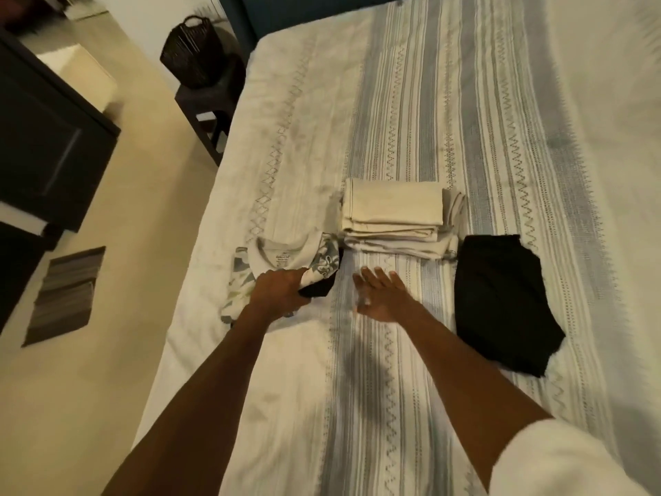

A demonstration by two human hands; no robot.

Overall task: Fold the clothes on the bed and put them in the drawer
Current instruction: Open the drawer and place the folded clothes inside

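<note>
A folded grey shirt with leaf-print sleeves (pixel 282 257) lies near the bed's left edge, with a dark piece of cloth (pixel 318 289) under its right side. My left hand (pixel 279 293) grips the shirt's near edge together with that dark cloth. To the right, my right hand (pixel 381 297) hovers flat with fingers spread just above the bedspread (pixel 483 119), holding nothing. Behind it sits a stack of folded cream clothes (pixel 393 216). A folded black garment (pixel 504 302) lies further right.
The floor runs along the bed's left side. A dark dresser (pixel 46 145) stands at the far left. A black woven basket (pixel 193 51) sits on a dark stool (pixel 211 112) by the headboard corner. A grey striped mat (pixel 64 295) lies on the floor.
</note>
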